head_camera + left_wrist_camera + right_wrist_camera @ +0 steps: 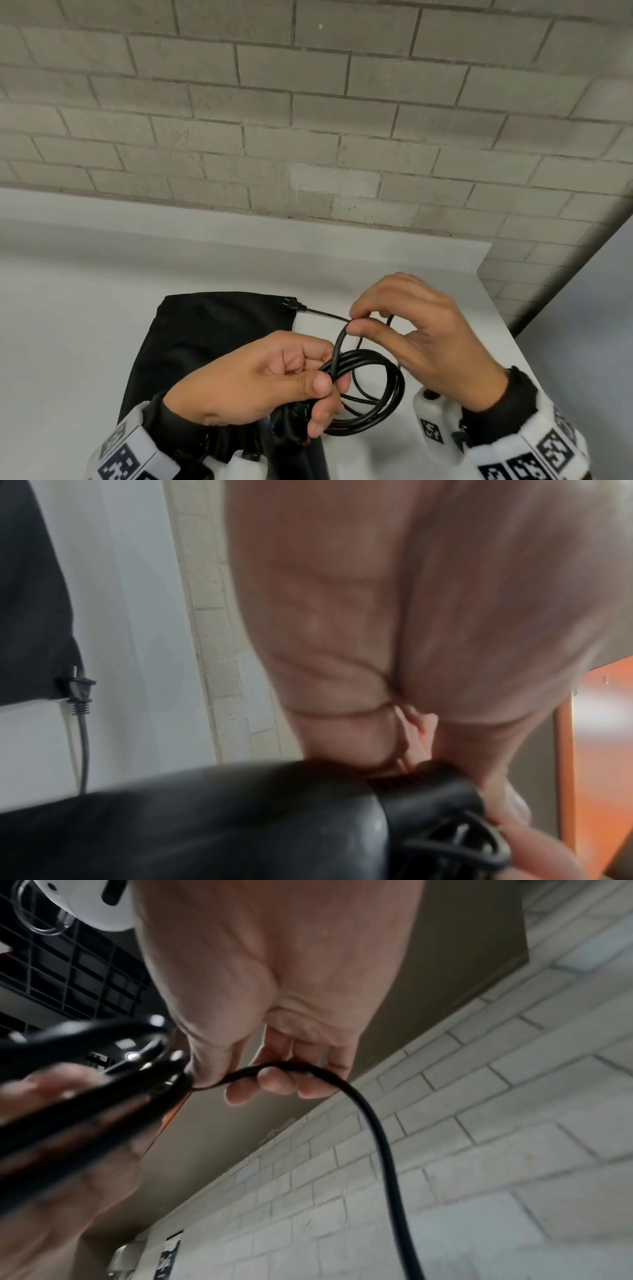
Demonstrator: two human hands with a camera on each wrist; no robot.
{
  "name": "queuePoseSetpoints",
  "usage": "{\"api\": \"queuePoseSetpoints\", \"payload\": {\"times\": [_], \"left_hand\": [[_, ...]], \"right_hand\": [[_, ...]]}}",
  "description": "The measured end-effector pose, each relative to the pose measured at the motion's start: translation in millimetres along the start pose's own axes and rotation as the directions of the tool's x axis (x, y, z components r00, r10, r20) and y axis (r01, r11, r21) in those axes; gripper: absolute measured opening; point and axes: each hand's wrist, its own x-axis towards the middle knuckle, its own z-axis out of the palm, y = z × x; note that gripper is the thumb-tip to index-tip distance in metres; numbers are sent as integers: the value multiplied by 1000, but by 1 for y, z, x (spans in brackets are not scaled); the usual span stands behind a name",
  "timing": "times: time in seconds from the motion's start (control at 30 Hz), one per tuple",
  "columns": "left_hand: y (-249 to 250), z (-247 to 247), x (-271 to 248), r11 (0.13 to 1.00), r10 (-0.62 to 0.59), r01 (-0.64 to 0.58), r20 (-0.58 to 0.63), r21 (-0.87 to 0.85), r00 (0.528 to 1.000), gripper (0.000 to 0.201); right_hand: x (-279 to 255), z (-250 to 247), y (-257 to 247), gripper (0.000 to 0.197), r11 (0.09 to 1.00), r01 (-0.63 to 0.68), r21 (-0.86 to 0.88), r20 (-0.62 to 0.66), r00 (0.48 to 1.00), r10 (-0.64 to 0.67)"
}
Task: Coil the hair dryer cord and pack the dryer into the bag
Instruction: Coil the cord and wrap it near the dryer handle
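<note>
My left hand (pixel 274 380) grips a bundle of black cord loops (pixel 380 387) just above the table, and the black hair dryer (pixel 240 826) sits under its palm, mostly hidden in the head view. My right hand (pixel 404 329) pinches the free stretch of cord (pixel 342 1080) between thumb and fingers, right of the loops. From that pinch the cord runs left to the plug (pixel 294 306), which lies at the corner of the flat black bag (pixel 205 342). The plug (pixel 80 688) also shows in the left wrist view beside the bag (pixel 31 615).
The white table (pixel 85 308) stands against a grey brick wall (pixel 308 120). Its right edge (pixel 513 308) runs close by my right hand. An orange surface (pixel 603 750) shows past the table in the left wrist view.
</note>
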Motion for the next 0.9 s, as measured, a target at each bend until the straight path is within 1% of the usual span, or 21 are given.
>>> {"api": "queuePoseSetpoints", "payload": {"times": [0.07,0.13,0.2,0.27,0.3,0.33,0.37,0.4,0.47,0.53,0.6,0.67,0.73,0.77,0.83,0.9], "left_hand": [[1,1,-2,1000,9,-9,-4,5,1000,18],[0,2,-4,1000,24,-24,-15,18,1000,17],[-1,4,-5,999,40,-39,-41,33,998,17],[-2,6,-4,997,64,-61,-100,39,993,20],[-3,6,-4,996,80,-75,-142,39,987,23],[-4,6,-3,995,93,-87,-182,39,979,25],[-4,6,-2,995,99,-92,-213,45,972,25],[-4,6,-1,994,101,-90,-233,58,967,24],[-3,7,-1,992,95,-72,-250,102,964,19],[-2,8,0,984,82,-35,-276,172,958,22],[-3,10,0,966,85,-3,-307,259,948,26],[-5,13,-1,947,103,18,-356,321,929,21],[-7,20,-1,932,125,36,-412,361,902,25],[-8,24,-1,921,151,30,-426,388,892,27],[-10,33,0,900,217,0,-448,436,868,22],[-13,38,3,888,251,1,-486,460,837,21]], "right_hand": [[-3,11,1,9,972,-137,193,31,991,133],[-8,17,1,7,881,-291,374,102,957,273],[-14,19,3,16,811,-355,466,143,934,327],[-19,15,4,35,767,-373,521,196,928,318],[-21,13,3,42,756,-377,534,229,926,300],[-23,12,2,44,763,-380,523,257,924,283],[-25,11,0,40,782,-388,488,277,918,282],[-27,13,0,31,798,-407,445,281,909,308],[-30,17,1,14,800,-454,391,242,890,387],[-31,17,1,10,790,-488,372,237,872,427],[-30,14,1,10,776,-511,369,266,858,438],[-29,9,0,10,760,-531,375,292,845,447],[-27,5,0,9,738,-549,392,323,834,448],[-27,4,0,8,723,-558,407,342,827,446],[-28,3,1,11,678,-583,449,373,811,451],[-30,4,1,12,631,-603,487,396,797,456]]}}
